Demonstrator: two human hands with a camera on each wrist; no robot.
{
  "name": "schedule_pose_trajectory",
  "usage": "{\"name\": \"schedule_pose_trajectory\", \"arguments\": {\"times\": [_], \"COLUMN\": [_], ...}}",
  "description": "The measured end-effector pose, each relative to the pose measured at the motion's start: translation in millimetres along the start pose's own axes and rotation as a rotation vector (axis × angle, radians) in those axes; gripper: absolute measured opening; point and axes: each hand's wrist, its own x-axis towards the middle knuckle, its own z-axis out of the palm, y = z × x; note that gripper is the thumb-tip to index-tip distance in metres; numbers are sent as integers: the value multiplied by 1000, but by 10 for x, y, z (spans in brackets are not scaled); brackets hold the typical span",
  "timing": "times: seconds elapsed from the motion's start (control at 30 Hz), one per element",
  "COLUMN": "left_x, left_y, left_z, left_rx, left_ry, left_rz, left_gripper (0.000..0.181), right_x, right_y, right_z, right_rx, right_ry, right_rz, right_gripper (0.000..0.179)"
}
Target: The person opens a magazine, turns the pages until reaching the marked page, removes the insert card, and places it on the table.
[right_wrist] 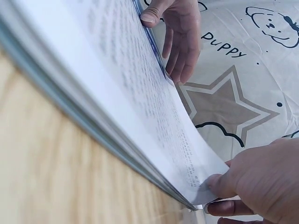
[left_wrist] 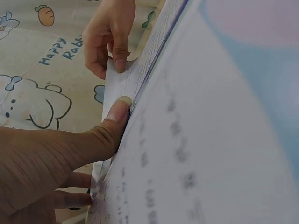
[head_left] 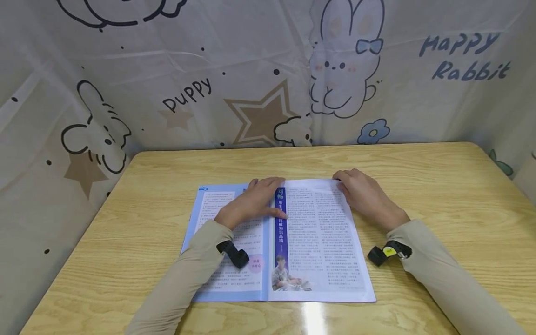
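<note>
We've got a magazine (head_left: 322,246) spread on the wood-grained bench (head_left: 435,186): right hand (head_left: 370,197), grip clamped on its thin, curving far-right corner; left hand (head_left: 251,201), grip relaxed, thumb on smooth paper near its spine.

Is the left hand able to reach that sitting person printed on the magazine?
Probably yes: nothing covers the printed sitting person in the head view, and the left hand is over the same magazine.
</note>
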Motion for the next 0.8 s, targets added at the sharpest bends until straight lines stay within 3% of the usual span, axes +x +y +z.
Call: {"name": "schedule_pose_trajectory", "arguments": {"times": [0.3,0.57,0.8], "left_x": [-1,-5,-15], "left_y": [-1,-21,-31], "left_z": [14,34,61], "left_rx": [-3,-4,-25], "left_ry": [-26,-50,-54], "left_rz": [33,121,90], "left_gripper": [95,91,91], "right_x": [-24,-55,-77], "right_y": [22,86,97], "right_z": [-30,-107,-130], "right_rx": [75,113,116], "right_ry": [69,81,81], "right_rz": [5,-163,-246], "right_gripper": [21,23,22]}}
